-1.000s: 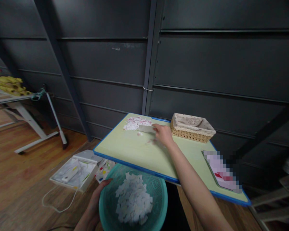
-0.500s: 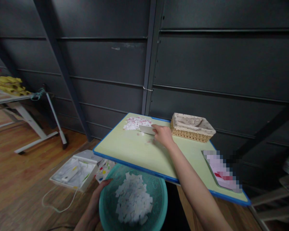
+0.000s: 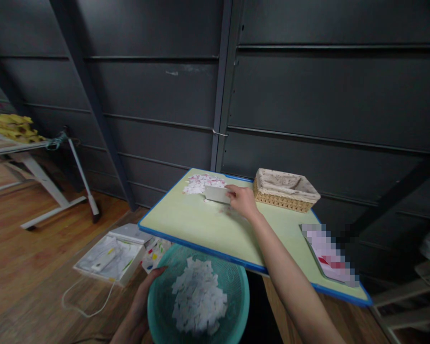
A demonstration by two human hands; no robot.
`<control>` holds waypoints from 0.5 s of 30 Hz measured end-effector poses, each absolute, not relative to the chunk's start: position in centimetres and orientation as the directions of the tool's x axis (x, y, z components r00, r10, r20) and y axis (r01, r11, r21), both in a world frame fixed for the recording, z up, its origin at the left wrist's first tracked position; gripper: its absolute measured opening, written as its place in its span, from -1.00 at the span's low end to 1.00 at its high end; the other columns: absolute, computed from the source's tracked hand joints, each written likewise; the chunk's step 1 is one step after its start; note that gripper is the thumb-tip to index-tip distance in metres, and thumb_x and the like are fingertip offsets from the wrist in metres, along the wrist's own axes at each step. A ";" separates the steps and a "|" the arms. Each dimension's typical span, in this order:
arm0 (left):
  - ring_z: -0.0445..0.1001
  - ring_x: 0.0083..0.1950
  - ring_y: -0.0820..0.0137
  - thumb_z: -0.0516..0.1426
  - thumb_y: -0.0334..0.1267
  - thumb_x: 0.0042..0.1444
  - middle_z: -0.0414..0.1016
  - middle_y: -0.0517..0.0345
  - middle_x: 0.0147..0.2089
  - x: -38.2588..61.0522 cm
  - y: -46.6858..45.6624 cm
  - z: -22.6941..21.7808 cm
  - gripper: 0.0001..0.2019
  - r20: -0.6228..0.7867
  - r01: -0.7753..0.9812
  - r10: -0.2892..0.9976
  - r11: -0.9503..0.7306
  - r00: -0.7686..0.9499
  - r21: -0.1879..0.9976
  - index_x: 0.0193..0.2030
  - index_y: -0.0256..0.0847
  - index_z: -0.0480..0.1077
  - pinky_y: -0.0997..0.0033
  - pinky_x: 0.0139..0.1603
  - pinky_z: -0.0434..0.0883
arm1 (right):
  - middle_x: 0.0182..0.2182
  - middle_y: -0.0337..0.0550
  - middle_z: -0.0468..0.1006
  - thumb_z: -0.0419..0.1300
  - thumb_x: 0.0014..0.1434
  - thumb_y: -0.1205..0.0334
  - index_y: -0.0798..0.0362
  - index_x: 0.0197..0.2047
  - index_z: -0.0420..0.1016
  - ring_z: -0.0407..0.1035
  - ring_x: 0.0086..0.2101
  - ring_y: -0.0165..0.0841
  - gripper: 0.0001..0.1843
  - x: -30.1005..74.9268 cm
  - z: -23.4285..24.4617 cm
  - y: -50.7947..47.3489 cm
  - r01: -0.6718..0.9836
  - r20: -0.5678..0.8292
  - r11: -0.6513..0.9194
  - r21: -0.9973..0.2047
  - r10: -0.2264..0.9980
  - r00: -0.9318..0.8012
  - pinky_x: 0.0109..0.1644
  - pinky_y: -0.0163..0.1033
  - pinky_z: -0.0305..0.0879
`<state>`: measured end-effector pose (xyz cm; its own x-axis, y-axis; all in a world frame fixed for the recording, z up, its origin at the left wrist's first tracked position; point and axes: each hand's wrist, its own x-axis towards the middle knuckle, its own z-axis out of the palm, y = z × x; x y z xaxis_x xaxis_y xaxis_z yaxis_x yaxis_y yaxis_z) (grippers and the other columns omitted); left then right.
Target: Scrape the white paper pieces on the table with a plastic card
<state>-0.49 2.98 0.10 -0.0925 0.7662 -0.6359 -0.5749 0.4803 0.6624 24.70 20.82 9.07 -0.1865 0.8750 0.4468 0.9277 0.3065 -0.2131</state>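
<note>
In my right hand (image 3: pixel 242 199) is a flat whitish card (image 3: pixel 217 194), pinched at its right end and held edge-down on the pale yellow-green board (image 3: pixel 186 222). Just behind the card lies a flat heap of small white and pink paper scraps (image 3: pixel 200 183). My left hand (image 3: pixel 146 289) grips the left rim of a teal plastic basket (image 3: pixel 236 306) below the board's front edge. Many white paper pieces (image 3: pixel 199 298) fill the middle of this basket. A few small bits lie close to the card.
A cloth-lined wicker basket (image 3: pixel 284 190) stands at the board's back right. A pink and white sheet, partly pixelated (image 3: pixel 329 255), lies near the right edge. On the floor at left is an open white box (image 3: pixel 111 255) with a cord. A dark panelled wall (image 3: pixel 157 95) rises behind.
My right hand has shifted the card slightly left, and its face is more upright. The left hand and teal basket have stayed in place.
</note>
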 end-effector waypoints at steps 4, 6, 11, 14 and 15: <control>0.58 -0.54 0.11 0.15 -0.38 0.01 0.61 0.01 -0.58 -0.4 2.9 0.2 -0.58 -0.652 -0.577 0.751 0.487 -0.106 0.655 0.05 -0.47 0.34 0.16 -0.46 0.53 | -0.06 -0.15 0.58 0.06 0.18 0.29 -0.05 0.03 0.51 0.47 -0.08 -0.27 -0.63 24.7 9.0 20.8 0.920 0.445 0.316 -0.232 0.876 -0.189 0.00 -0.27 0.27; 0.59 -0.52 0.09 0.15 -0.38 0.00 0.61 0.01 -0.57 -0.4 2.9 0.1 -0.56 -0.656 -0.588 0.749 0.491 -0.092 0.643 0.06 -0.46 0.33 0.14 -0.44 0.54 | -0.07 -0.15 0.58 0.07 0.17 0.30 -0.05 0.01 0.52 0.47 -0.08 -0.28 -0.63 24.6 9.0 20.8 0.912 0.435 0.329 -0.246 0.878 -0.200 0.01 -0.28 0.27; 0.59 -0.51 0.10 0.16 -0.36 0.00 0.62 0.02 -0.55 -0.6 2.8 0.0 -0.56 -0.663 -0.601 0.746 0.500 -0.067 0.624 0.06 -0.43 0.34 0.13 -0.44 0.54 | -0.07 -0.17 0.58 0.09 0.17 0.28 -0.04 -0.01 0.54 0.46 -0.07 -0.31 -0.66 24.7 9.0 20.8 0.886 0.463 0.353 -0.300 0.866 -0.188 0.03 -0.30 0.27; 0.59 -0.51 0.12 0.16 -0.36 0.00 0.62 0.01 -0.55 -0.7 2.9 -0.3 -0.55 -0.655 -0.586 0.753 0.501 -0.069 0.637 0.07 -0.45 0.33 0.14 -0.42 0.54 | -0.07 -0.17 0.58 0.10 0.16 0.28 -0.04 -0.01 0.54 0.46 -0.07 -0.30 -0.65 24.7 9.1 20.9 0.891 0.449 0.342 -0.298 0.874 -0.185 0.03 -0.29 0.27; 0.59 -0.50 0.13 0.16 -0.36 0.00 0.62 0.01 -0.55 -0.7 2.9 -0.4 -0.55 -0.647 -0.584 0.759 0.494 -0.072 0.644 0.07 -0.45 0.32 0.15 -0.41 0.54 | -0.06 -0.17 0.58 0.10 0.15 0.29 -0.04 0.00 0.54 0.46 -0.07 -0.30 -0.65 24.8 9.1 20.9 0.893 0.441 0.339 -0.298 0.878 -0.186 0.02 -0.29 0.27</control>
